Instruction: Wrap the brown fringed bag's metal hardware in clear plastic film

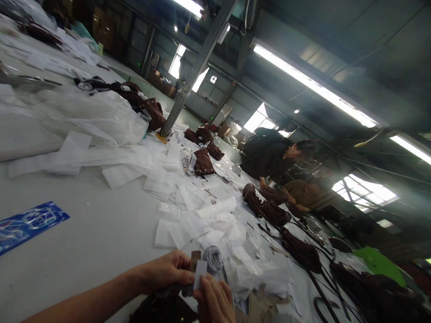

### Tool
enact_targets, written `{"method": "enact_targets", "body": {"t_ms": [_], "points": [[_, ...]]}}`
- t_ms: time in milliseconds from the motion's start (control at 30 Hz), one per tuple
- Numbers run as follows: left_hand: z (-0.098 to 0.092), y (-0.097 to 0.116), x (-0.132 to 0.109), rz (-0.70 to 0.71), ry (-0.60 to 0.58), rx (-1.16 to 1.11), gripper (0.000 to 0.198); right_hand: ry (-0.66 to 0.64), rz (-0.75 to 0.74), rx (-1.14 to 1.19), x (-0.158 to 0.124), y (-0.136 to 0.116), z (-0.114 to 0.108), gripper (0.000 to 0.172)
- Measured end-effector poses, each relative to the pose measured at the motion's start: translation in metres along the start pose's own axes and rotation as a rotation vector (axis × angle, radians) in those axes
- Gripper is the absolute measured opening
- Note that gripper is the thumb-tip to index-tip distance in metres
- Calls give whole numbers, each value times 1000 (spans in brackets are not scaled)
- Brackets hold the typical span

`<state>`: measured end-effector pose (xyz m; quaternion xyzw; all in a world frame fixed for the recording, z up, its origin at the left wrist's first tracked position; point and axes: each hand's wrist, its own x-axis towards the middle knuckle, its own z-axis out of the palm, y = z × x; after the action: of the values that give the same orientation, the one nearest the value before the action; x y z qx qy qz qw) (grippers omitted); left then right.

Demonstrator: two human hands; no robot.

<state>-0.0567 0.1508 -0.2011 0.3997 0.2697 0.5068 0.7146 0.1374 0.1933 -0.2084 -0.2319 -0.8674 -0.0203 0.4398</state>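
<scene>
My left hand (170, 269) is closed, with a small brown piece (195, 259) and part of a dark thing below it in its grip. Right beside it, my right hand (214, 298) pinches a small white strip (200, 272), which lies against the brown piece. A coiled roll of pale grey strip (213, 259) is just past my fingertips; whether I touch it I cannot tell. Beneath my hands is a dark brown leather-like item (161, 308), cut off by the lower edge.
White paper pieces (188, 229) litter the table (101, 215). A blue packet (33, 224) lies left, with clear plastic (111, 116) behind. Brown bags (204, 162) and dark straps (319, 291) spread farther off. Two people (269, 154) work across the table. A metal post (188, 85) rises beyond.
</scene>
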Motion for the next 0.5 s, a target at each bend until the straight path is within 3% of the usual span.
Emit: {"method": "enact_targets", "body": {"t_ms": [133, 400, 500], "points": [[0, -3, 0, -11, 16, 43, 33, 9, -71, -9, 2, -1, 3, 40], [5, -3, 1, 30, 85, 125, 29, -174, -45, -77, -4, 14, 0, 33], [9, -4, 0, 43, 102, 125, 25, -228, -113, -53, 5, 17, -7, 36]]}}
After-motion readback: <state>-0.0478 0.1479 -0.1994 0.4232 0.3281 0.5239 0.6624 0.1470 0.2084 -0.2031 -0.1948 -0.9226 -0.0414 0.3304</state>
